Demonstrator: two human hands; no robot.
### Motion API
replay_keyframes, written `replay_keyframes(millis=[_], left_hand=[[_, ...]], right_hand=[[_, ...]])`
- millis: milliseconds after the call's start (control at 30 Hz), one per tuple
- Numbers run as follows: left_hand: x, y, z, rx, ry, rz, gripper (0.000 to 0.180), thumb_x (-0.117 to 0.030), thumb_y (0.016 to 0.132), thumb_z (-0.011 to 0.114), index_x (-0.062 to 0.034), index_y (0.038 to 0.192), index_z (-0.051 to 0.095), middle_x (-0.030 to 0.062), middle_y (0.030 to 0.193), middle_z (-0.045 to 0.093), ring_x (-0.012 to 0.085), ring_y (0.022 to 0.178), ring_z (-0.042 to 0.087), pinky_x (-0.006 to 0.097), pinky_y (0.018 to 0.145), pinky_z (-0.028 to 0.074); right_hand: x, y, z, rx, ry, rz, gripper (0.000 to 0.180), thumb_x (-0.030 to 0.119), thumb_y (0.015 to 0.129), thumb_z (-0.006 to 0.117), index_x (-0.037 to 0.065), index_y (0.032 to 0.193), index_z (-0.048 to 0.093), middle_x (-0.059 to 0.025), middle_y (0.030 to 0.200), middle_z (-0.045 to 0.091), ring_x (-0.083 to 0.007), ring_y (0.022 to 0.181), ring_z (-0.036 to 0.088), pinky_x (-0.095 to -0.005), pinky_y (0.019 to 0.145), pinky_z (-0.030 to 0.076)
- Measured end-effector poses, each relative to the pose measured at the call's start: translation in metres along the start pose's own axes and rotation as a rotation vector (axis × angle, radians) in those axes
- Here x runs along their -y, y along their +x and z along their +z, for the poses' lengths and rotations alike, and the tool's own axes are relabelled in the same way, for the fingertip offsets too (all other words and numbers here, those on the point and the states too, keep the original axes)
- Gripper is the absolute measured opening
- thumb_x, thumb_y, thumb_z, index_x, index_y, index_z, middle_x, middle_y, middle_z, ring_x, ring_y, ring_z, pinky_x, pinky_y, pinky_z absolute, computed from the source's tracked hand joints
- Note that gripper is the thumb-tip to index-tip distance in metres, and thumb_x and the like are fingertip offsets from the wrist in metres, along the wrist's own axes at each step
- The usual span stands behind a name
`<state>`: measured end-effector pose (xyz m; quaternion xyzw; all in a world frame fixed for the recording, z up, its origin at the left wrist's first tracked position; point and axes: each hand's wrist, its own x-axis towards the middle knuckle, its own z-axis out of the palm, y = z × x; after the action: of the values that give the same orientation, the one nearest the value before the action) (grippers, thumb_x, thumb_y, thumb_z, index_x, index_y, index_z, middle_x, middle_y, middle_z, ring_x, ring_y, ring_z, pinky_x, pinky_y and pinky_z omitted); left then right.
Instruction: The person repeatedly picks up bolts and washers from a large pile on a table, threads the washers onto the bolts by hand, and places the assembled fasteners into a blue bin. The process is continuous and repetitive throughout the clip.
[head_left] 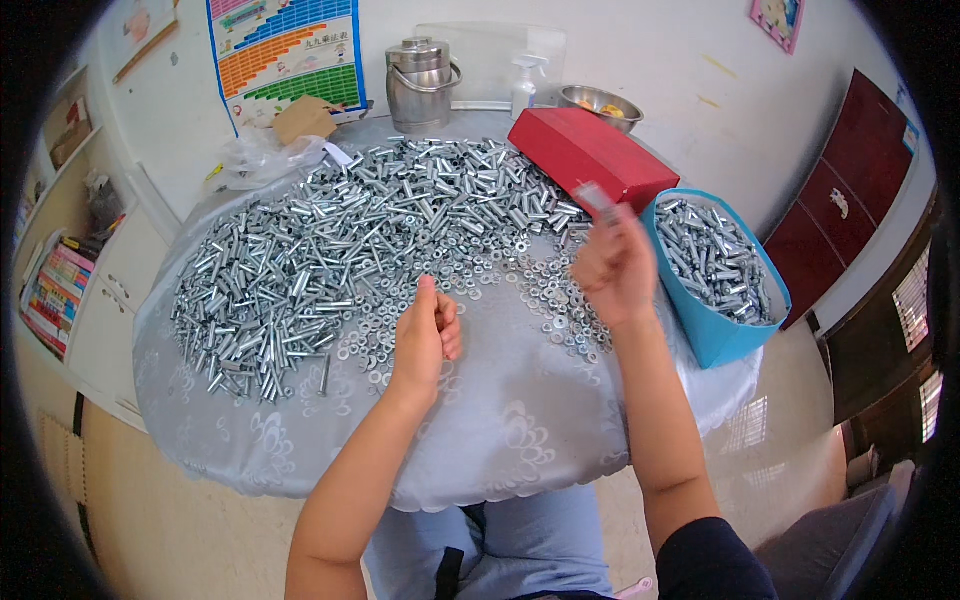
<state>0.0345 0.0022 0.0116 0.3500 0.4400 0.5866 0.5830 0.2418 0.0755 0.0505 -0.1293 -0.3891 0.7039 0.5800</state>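
1. Silver metal rods and sleeves [270,290], seen in the head view, heaped thickly over the left and far parts of a rounded surface [500,450] dressed in pale grey cloth with a floral pattern and a scalloped edge.
2. Small washers and nuts [560,305] strewn along the near margin of the heap, between and around both hands.
3. Near the middle, left hand [425,335] over the near side of the washers: fingers curled in, thumb pointing up, inside of the grasp hidden; cannot tell about any contents.
4. Farther right, right hand [617,270] raised and blurred, gripping a blurred metallic piece [597,197] at the fingertips. Too smeared to tell its exact kind. Overlaps, from this viewpoint, the near side of a red box [595,150].
5. Just beside the right hand, at the right edge of the surface, a blue open-topped bin [715,345] full of silver bolts [705,260], close by the red box.
6. Left of the left hand, at the heap's near edge, one lone bolt [324,375].
7. Along the far edge, left to right: clear plastic bag [255,162], brown cardboard piece [305,120], lidded metal pot [420,95], white spray bottle [523,90], metal bowl [627,118] with orange-yellow contents.
8. Beyond, a colourful chart [290,60] on the wall; books [60,290] on a shelf at far left.
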Motion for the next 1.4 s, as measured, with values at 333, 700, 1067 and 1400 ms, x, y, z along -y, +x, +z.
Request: replay_keyframes(millis=[333,700,1067,1400], left_hand=[[0.001,-0.001,0.000,-0.015,-0.044,0.030,0.051,-0.053,0.091,0.028,-0.0111,0.064,0.037,-0.0036,0.049,0.031,0.0076,0.043,0.028,0.023,0.042,0.026],[0.000,-0.001,-0.001,-0.028,0.009,0.024,0.050,-0.054,0.091,0.028,-0.0121,0.065,0.036,-0.0041,0.050,0.029,0.0079,0.044,0.027,0.023,0.044,0.026],[0.001,0.001,0.000,-0.016,0.112,-0.017,0.042,-0.045,0.092,0.035,-0.0104,0.068,0.042,-0.0024,0.052,0.037,0.0076,0.045,0.034,0.023,0.043,0.029],[-0.010,0.016,-0.024,-0.453,0.926,0.760,0.023,-0.025,0.090,0.046,-0.0020,0.087,0.050,0.0062,0.071,0.052,0.0190,0.063,0.048,0.032,0.059,0.039]], right_hand=[[0.021,0.010,-0.033,0.072,0.572,-0.116,0.043,0.047,0.086,0.048,0.004,0.084,0.056,0.0053,0.049,0.021,-0.0057,0.041,0.018,-0.0208,0.038,0.016],[0.017,0.011,-0.035,0.069,0.601,-0.072,0.031,0.035,0.089,0.047,0.007,0.076,0.051,0.0054,0.049,0.022,-0.0059,0.041,0.019,-0.0215,0.038,0.016],[-0.001,0.012,-0.029,-0.032,0.254,0.351,0.017,0.023,0.088,0.052,0.009,0.078,0.049,0.0067,0.052,0.026,-0.0034,0.039,0.021,-0.0190,0.034,0.016],[-0.053,-0.017,0.005,0.241,-1.434,0.036,0.040,0.020,0.077,0.063,0.004,0.110,0.047,-0.0064,0.062,0.052,-0.0207,0.054,0.052,-0.0324,0.051,0.041]])
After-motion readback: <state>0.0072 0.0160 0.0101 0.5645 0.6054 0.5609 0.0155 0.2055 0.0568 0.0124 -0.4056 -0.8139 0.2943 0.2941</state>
